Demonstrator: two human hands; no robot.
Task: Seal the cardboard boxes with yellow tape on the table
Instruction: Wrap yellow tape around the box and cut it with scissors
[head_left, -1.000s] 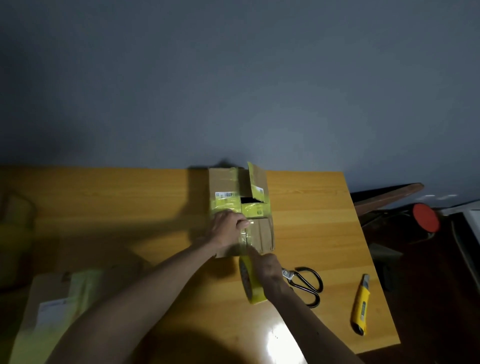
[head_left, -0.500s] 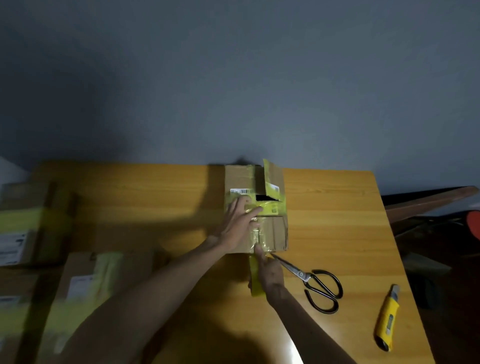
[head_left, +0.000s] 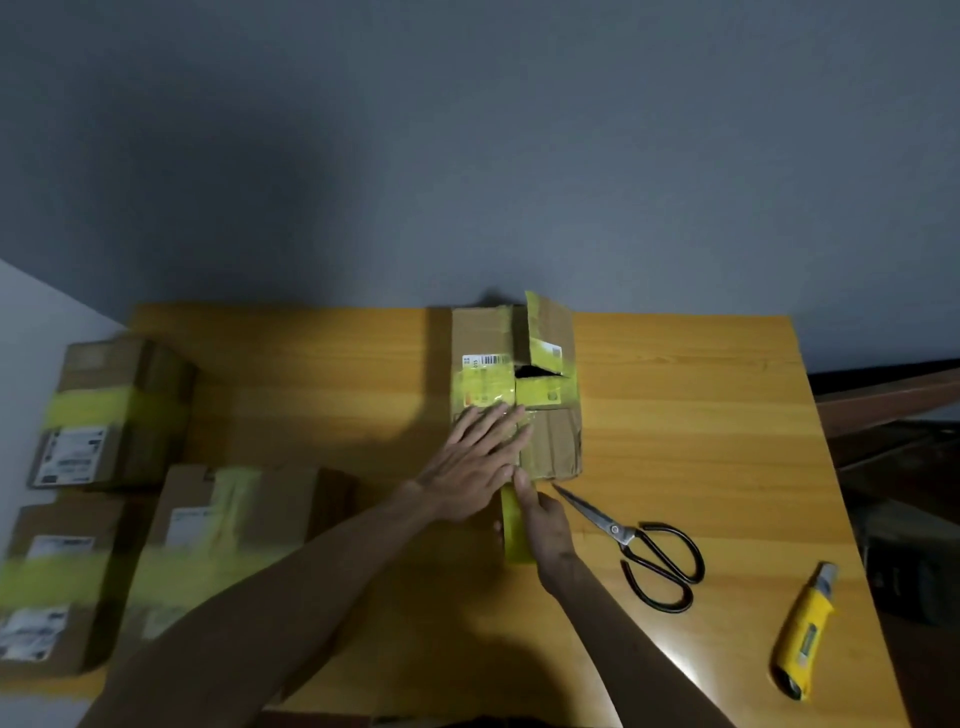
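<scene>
1. Far to the left of both hands we see three taped boxes (head_left: 111, 410). They are blurred, and each has a yellow band.
2. The left hand (head_left: 475, 467) lies flat with straight fingers and presses on the top of the cardboard box (head_left: 556, 447).
3. This box stands on the table (head_left: 701, 415), just beyond both hands. One far flap stands up.
4. The right hand (head_left: 545, 525) grips the yellow tape roll (head_left: 514, 525) at the near edge of the box.
5. To the right of this hand we find the scissors (head_left: 654, 556), then a yellow utility knife (head_left: 802, 634).
</scene>
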